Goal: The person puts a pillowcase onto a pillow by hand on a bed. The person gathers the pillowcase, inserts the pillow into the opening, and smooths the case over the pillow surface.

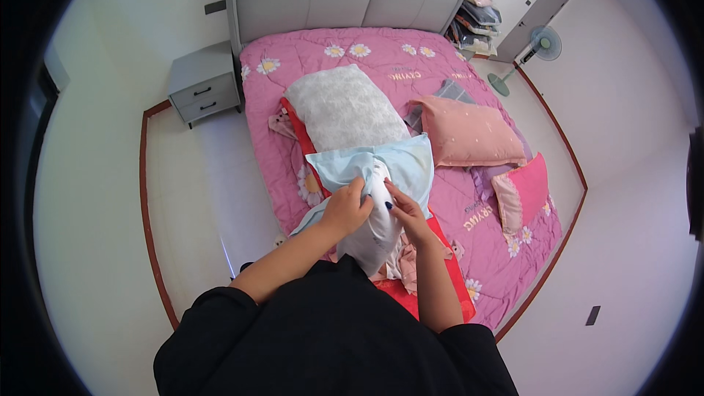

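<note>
A white pillow (367, 249) stands on end close to my body, its upper part against a light blue pillowcase (411, 165). My left hand (347, 209) is closed on bunched cloth of the pillowcase, left of the pillow's top. On the other side, my right hand (408, 214) has its fingers bent around the upper edge of the white pillow. Whether it also pinches some of the blue cloth cannot be made out. Just beyond the pillowcase lies a grey patterned pillow (348, 106).
A pink floral quilt (286, 51) covers the bed, with red cloth (455, 275) under the pillows. To the right lie a peach pillow (473, 132) and a smaller pink pillow (524, 194). A grey nightstand (204, 84) stands left, a fan (544, 44) far right.
</note>
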`<state>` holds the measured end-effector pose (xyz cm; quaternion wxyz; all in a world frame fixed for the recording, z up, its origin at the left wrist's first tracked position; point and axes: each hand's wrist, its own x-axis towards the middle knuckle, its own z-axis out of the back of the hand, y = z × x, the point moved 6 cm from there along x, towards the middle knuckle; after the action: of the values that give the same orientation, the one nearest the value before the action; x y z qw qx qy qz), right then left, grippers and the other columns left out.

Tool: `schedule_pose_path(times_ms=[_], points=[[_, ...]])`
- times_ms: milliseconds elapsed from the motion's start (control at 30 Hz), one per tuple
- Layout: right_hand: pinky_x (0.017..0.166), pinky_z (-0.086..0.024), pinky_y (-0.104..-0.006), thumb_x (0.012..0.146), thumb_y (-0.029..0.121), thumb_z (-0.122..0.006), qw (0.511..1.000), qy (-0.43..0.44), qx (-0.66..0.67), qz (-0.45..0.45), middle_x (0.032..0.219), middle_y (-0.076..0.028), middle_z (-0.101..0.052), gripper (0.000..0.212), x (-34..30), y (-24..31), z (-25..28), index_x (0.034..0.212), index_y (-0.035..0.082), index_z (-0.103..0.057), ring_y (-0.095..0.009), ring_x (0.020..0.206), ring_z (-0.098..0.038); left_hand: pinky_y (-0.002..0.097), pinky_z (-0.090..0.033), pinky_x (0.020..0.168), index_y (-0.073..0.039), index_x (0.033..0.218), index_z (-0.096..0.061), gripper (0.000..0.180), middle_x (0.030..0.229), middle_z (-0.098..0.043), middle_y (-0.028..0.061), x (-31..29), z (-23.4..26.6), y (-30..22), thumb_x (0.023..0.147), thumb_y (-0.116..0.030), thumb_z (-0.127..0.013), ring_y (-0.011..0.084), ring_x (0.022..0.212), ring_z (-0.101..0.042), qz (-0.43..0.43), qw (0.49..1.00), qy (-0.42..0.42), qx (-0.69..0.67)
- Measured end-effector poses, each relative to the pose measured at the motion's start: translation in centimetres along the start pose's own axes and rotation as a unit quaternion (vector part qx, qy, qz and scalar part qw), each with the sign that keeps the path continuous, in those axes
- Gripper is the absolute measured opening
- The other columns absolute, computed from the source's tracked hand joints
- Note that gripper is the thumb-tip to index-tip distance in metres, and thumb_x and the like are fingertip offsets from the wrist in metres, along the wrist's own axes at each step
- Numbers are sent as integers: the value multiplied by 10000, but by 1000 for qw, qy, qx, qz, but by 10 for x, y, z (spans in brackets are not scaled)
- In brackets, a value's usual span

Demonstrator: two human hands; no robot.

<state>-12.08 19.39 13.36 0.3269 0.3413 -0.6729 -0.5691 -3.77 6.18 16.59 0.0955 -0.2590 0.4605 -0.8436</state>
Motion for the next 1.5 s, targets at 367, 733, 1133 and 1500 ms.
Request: schedule_pose_path(times_ms=[367,733,1133,1500], points=[[945,-340,-338,756,57,-523,952,-65,-290,70,1183,-140,-509,367,39,6,-25,1120,7,-526,-260,1123,-461,457,-424,554,-12,794,-448,213,643,-530,183,2,-20,-39,638,-116,-551,361,618,-533,-137,985,31,101],[969,-328,-321,689,-3,-586,967,-181,-179,-2,1270,-113,-439,603,30,2,50,1258,19,-387,-220,1197,-385,459,-448,578,-35,833,-457,253,671,-553,175,16,-11,-27,613,-123,-545,356,661,-558,-106,988,87,73],[910,-337,-368,608,106,-632,856,104,-501,73,1159,-172,-486,559,70,38,14,1144,42,-486,-338,1128,-394,417,-454,565,-56,777,-498,276,659,-566,146,10,-27,-40,642,-252,-638,322,640,-580,-154,977,146,18],[669,-427,-238,744,55,-611,808,-425,-333,237,799,-63,-624,141,-4,94,70,865,-16,-600,-93,736,-536,382,-401,830,-52,1059,-461,502,996,-548,130,43,-8,-41,647,-214,-699,313,945,-528,-155,983,66,-71]])
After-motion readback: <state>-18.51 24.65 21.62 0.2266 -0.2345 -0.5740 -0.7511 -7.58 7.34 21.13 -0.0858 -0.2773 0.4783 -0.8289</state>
